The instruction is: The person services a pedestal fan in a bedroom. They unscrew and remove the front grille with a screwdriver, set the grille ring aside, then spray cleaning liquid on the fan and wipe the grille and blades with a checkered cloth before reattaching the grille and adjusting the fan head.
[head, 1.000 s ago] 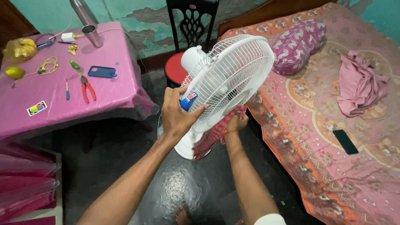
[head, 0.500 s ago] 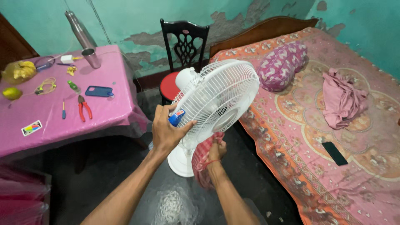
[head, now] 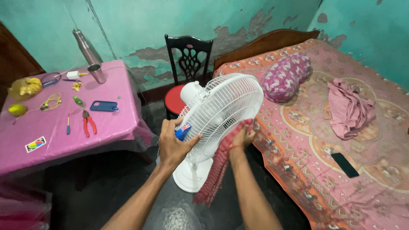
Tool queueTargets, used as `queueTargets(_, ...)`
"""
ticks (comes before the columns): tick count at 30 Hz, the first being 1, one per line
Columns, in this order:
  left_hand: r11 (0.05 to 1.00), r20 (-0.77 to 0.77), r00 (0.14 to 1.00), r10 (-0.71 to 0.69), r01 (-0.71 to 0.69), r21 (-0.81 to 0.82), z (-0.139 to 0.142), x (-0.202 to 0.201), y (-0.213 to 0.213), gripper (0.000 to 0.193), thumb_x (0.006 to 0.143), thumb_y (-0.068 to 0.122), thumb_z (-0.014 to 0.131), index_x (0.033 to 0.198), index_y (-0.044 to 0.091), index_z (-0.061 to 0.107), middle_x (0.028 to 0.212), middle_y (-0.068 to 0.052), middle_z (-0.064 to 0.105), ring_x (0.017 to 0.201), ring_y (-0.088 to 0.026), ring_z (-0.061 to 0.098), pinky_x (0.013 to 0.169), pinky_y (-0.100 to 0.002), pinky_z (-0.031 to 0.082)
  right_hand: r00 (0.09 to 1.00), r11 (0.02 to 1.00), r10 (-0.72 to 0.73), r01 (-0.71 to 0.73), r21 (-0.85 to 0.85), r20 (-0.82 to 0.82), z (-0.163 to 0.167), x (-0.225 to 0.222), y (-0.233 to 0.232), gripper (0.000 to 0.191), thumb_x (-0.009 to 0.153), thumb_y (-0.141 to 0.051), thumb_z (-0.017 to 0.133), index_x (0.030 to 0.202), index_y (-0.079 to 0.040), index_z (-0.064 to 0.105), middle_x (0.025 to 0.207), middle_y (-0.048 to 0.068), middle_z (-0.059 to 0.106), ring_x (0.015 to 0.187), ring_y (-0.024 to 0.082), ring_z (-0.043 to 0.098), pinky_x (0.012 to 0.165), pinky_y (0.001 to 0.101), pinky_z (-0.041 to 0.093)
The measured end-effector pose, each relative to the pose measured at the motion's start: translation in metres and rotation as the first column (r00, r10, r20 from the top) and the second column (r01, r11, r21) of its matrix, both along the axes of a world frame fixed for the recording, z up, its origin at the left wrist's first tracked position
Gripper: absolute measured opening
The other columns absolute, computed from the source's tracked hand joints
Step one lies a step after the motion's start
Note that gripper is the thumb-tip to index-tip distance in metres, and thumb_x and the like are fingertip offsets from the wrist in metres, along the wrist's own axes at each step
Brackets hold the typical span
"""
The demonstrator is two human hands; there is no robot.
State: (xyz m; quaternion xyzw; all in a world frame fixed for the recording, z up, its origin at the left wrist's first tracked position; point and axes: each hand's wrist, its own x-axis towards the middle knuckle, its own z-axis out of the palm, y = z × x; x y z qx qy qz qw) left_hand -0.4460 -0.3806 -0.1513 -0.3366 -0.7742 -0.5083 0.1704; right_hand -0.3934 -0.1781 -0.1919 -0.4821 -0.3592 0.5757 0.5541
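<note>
The left hand (head: pixel 174 147) is wrapped around a small blue spray bottle with a white and red label (head: pixel 183 131), thumb lying over the top, its nozzle end close against the wire grille of the white plastic pedestal fan (head: pixel 221 111). The right hand (head: pixel 243 137) grips a red and white checked cotton cloth (head: pixel 219 164), bunched against the lower rim of the grille, with the loose end hanging down in a fringed tail beside the fan's round white base.

Compared with half a second ago, the fan head is tipped a little further back and towards the bed, the right hand has climbed from below the grille to its lower right edge, and the view has lifted so that more of the wall and the headboard show. The left hand keeps the same hold on the bottle.

The fan's guard is a dome of thin radial wires, the motor housing behind it smooth and rounded. The fan stands on a dark, glossy floor (head: pixel 128 179), between the table and the bed.

Behind it sits a black carved wooden chair with a red seat (head: pixel 181 81). To the left, a table under a shiny pink plastic cover (head: pixel 115 127) holds red-handled pliers (head: pixel 88 123), a blue phone (head: pixel 104 106) and a steel tumbler (head: pixel 97 73). To the right, the bed with a patterned pink and orange sheet (head: pixel 324 179) carries a floral purple pillow (head: pixel 284 76), a crumpled pink garment (head: pixel 347 108) and a flat black phone (head: pixel 344 165).
</note>
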Motion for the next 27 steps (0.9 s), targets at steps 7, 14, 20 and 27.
queueTargets(7,1.000,-0.006,1.000,0.011,-0.011,0.009,0.004,-0.004,0.001,0.069,0.061,0.030,0.099,0.112,0.001,0.062,0.103,-0.015,0.059,0.085,-0.029,0.067,0.070,-0.040,0.056,0.961,0.703,0.176,-0.274,0.656,0.214,-0.014,0.018,-0.064,0.026,0.100,-0.028,0.067,0.097,-0.004,0.059,0.091,0.010,0.061,0.086,0.022,0.060,0.079,0.0382,0.049)
queueTargets(14,0.999,-0.029,0.999,-0.025,0.026,0.019,0.004,-0.013,-0.005,0.065,0.060,0.022,0.095,0.113,0.002,0.063,0.103,-0.014,0.060,0.090,-0.031,0.066,0.074,-0.041,0.056,0.929,0.076,-0.044,-0.364,0.928,0.368,0.048,0.004,-0.075,0.028,0.081,0.001,0.075,0.104,-0.004,0.059,0.103,0.019,0.060,0.094,0.037,0.058,0.083,0.0462,0.047)
queueTargets(20,0.998,0.027,1.000,0.015,-0.016,0.052,0.015,-0.021,0.004,0.067,0.057,0.026,0.098,0.110,0.003,0.063,0.102,-0.013,0.061,0.090,-0.031,0.067,0.075,-0.042,0.056,0.902,0.161,-0.112,-0.397,0.904,0.416,0.048,-0.007,-0.052,0.019,0.090,-0.004,0.073,0.101,-0.002,0.058,0.102,0.019,0.060,0.096,0.038,0.059,0.086,0.0471,0.048)
queueTargets(27,1.000,0.104,0.994,0.018,-0.018,-0.003,0.018,-0.013,0.001,0.071,0.056,0.033,0.099,0.112,0.005,0.064,0.103,-0.011,0.062,0.088,-0.029,0.069,0.072,-0.042,0.057,0.844,0.318,-0.205,-0.422,0.849,0.496,0.119,-0.021,0.028,0.010,0.090,-0.010,0.072,0.096,-0.004,0.067,0.096,0.015,0.066,0.088,0.034,0.064,0.078,0.0453,0.050)
